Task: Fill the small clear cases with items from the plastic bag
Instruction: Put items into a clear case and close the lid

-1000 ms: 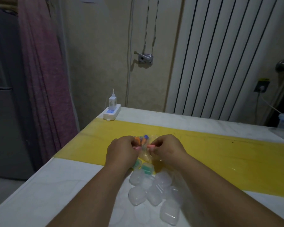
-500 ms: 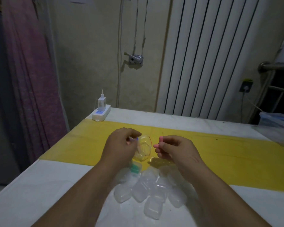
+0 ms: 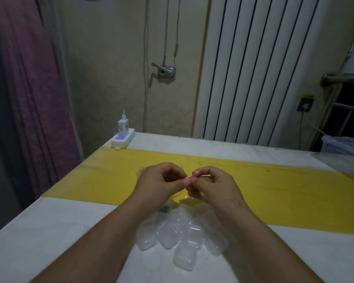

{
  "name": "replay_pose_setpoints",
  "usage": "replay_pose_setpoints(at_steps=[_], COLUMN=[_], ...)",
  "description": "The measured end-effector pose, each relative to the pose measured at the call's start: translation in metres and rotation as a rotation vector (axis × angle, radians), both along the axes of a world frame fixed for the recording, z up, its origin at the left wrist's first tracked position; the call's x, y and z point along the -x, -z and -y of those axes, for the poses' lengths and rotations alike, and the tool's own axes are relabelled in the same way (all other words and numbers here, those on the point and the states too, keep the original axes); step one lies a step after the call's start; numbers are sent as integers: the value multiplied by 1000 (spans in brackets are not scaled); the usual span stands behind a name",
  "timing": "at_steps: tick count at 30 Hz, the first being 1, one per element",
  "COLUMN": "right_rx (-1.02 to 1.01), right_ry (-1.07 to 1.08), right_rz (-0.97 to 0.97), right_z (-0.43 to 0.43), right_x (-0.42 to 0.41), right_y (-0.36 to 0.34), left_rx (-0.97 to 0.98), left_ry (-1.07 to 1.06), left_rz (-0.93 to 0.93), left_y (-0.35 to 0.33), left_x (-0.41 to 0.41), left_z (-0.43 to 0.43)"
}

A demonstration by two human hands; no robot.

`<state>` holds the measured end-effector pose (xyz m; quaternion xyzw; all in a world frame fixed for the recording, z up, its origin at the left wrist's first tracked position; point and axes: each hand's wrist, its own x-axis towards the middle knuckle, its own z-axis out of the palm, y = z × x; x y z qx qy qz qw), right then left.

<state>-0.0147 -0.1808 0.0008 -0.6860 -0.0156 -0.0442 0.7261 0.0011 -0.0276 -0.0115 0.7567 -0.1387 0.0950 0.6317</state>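
A tiny pink item [image 3: 189, 179] is pinched right where the two hands meet, with the fingertips of the left hand [image 3: 159, 183] and the right hand [image 3: 209, 185] curled in on it from either side, so both hands are closed around that one little piece and pressed together at the tips. What exactly the pink thing is can't be made out, it's too small and blurry. Just below the hands, a bit of crinkly plastic bag [image 3: 179, 198] is seen on the yellow strip [image 3: 284, 193], mostly hidden by the wrists, and a green bit [image 3: 163, 209] is spotted under the left wrist. Nearer than the hands, between the two forearms, a pile of small clear cases [image 3: 182, 235] is clustered on the white table [image 3: 49, 242], all looking shut and touching one another. Well beyond the left hand, at the far table edge, a white power strip [image 3: 123, 139] with a charger [image 3: 123, 125] plugged in is parked. Far off past the right hand, another plastic bag or container [image 3: 343, 154] is sat at the table's edge.
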Motion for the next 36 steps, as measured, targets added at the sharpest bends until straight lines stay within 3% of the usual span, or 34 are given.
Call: replay_pose_setpoints(at_steps=[4,7,12,30,33,36], right_rx=[-9,126,401,282,301,292], right_ry=[61,63,109,39,96,157], right_rz=[-5,63,162,184,212,215], right_z=[3,6,5,0,3,8], right_x=[-1,1,3,-1,-1,-3], right_y=[-4,-2,3,8,7,5], left_rx=[33,195,117,91,31,-195], left_ry=[-64,-17,5,-20,-69,-150], left_rz=[-13,-67,-40,-75,-68,22], left_y=[-2,-4,-4,-4,-5,-3], left_x=[0,1,3,0,-2,-5], left_z=[0,-2,-3,-1,-4,-10])
